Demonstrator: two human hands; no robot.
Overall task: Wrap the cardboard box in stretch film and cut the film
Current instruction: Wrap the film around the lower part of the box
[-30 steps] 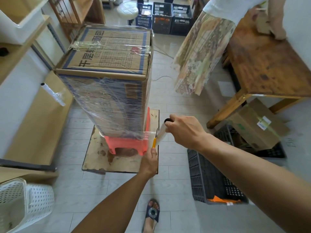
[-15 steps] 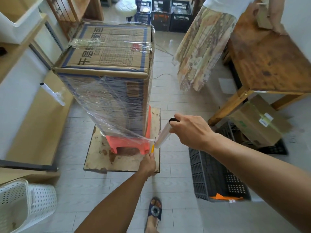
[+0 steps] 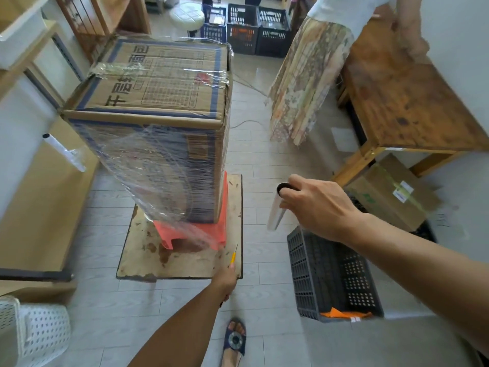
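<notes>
A tall cardboard box (image 3: 158,83) with blue print stands on a red plastic stool (image 3: 219,229), its sides covered in clear stretch film (image 3: 158,178). A loose tail of film hangs over the stool's front corner. My right hand (image 3: 317,205) grips a thin roll of stretch film (image 3: 276,213), held to the right of the box and apart from it. My left hand (image 3: 227,279) is low in front of the stool, holding a yellow utility knife (image 3: 234,256) with its blade pointing up.
The stool rests on a worn wooden board (image 3: 185,266) on the tiled floor. A dark plastic crate (image 3: 330,274) sits at the right, a wooden table (image 3: 402,102) beyond it with another person beside it. A white basket (image 3: 31,332) is at lower left; my sandalled foot (image 3: 234,340) below.
The film between box and roll has been severed. My right hand pulled the roll away to the right, my left hand dropped down with the knife, and the film tail fell against the stool.
</notes>
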